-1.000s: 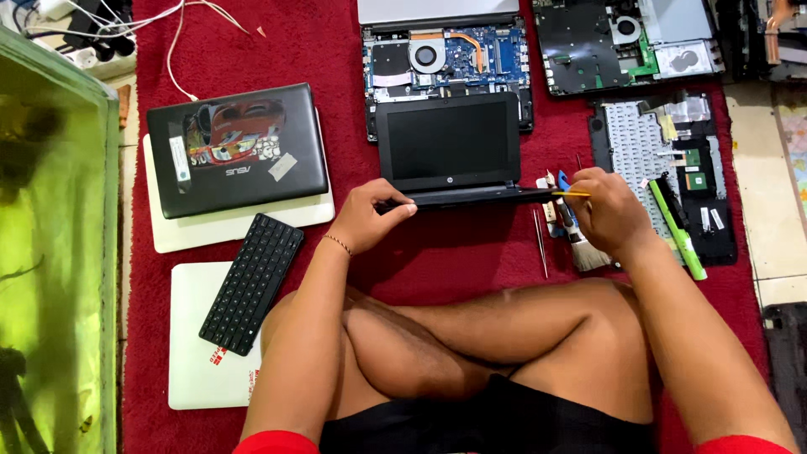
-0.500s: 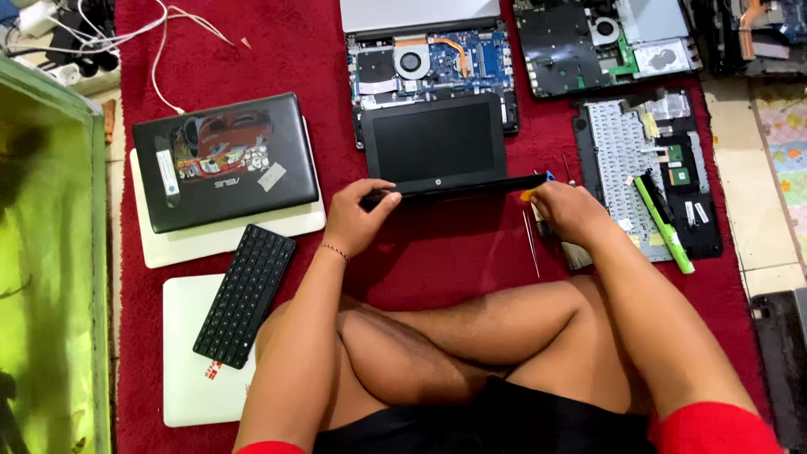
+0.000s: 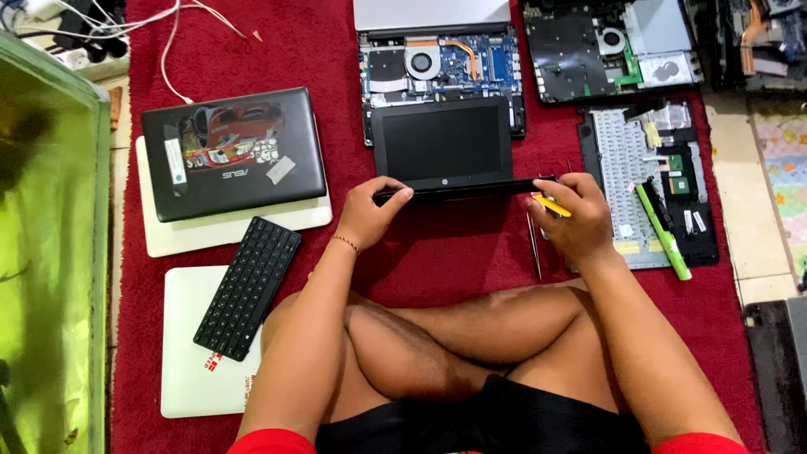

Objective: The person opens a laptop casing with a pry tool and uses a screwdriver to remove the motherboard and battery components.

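A small black netbook (image 3: 443,143) stands open on the red carpet (image 3: 471,244) in front of my crossed legs, its dark screen facing me. My left hand (image 3: 370,210) pinches the left end of its thin front edge. My right hand (image 3: 572,214) rests at the right end of that edge and holds a small yellow tool (image 3: 551,204) between the fingers. Thin metal tweezers (image 3: 533,240) lie on the carpet just left of my right hand.
Left: a black laptop (image 3: 231,151) stacked on a white one, a loose black keyboard (image 3: 248,286) on another white laptop (image 3: 197,370), a green glass tank (image 3: 50,252). Behind: opened laptop boards (image 3: 441,63). Right: a bare keyboard tray (image 3: 626,176) and green screwdriver (image 3: 664,231).
The view has shifted slightly. My hands stay at the two ends of the netbook's front edge, with the yellow tool still in the right hand.
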